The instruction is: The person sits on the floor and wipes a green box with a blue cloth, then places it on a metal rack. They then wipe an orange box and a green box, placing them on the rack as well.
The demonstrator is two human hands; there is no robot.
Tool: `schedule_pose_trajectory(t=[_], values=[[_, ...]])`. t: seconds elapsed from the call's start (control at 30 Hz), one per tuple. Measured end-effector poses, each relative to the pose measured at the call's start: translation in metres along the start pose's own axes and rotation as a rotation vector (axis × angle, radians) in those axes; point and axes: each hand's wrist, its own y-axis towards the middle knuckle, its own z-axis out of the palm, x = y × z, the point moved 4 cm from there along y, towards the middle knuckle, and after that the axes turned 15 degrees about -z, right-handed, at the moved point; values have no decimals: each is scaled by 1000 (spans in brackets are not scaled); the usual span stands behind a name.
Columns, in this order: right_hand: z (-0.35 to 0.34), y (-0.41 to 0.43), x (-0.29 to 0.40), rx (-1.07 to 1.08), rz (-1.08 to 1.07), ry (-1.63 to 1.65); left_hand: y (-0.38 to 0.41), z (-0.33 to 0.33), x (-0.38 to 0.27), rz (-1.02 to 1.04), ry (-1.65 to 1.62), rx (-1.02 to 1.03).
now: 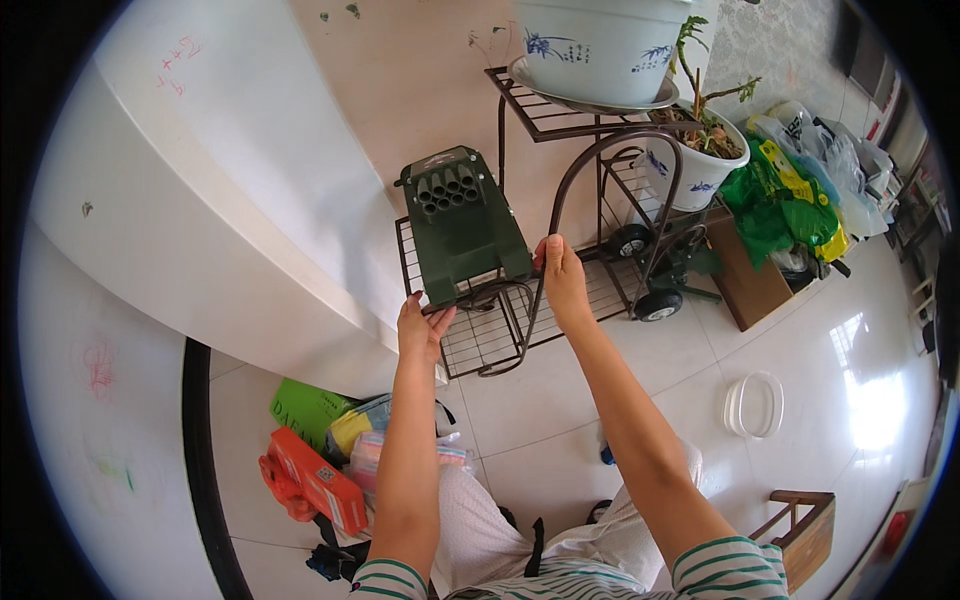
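Observation:
A brown metal plant stand [559,135] with wire shelves stands against the wall in front of me. On its lower left tier lies a dark green toy rocket launcher [469,240] with a cluster of grey tubes at its far end. My right hand [564,285] is wrapped around the stand's curved metal bar, beside the toy's near right corner. At the toy's near left corner, my left hand [421,330] grips the stand's shelf rail, its fingers partly beneath the rail.
A large white flowerpot [600,52] sits on the top tier. Behind the stand are a potted plant [694,161], black toy wheels [658,306] and a cardboard box [750,292]. A clear plastic tub [754,405], wooden stool [810,532] and orange box [319,480] are on the floor.

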Motion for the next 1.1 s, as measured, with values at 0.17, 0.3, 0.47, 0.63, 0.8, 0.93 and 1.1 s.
schedule_pose_trajectory(t=[0.17,0.3,0.47,0.63,0.8,0.93,1.1], values=[[-4,2,2,22,-20,90,-1,-3,-1,-1,5,69],[-25,2,-3,67,-30,140,-12,-7,4,-27,33,93],[-118,5,-33,-308,152,310,-62,-27,18,352,275,-387],[-215,26,-105,-531,544,164,-130,95,67,994,805,147],[-207,46,-130,-339,358,159,-113,238,125,1028,1510,498],[-187,41,-119,-319,248,234,-55,286,128,582,1112,405],[-197,38,-112,-331,317,136,-61,332,132,390,925,492]])
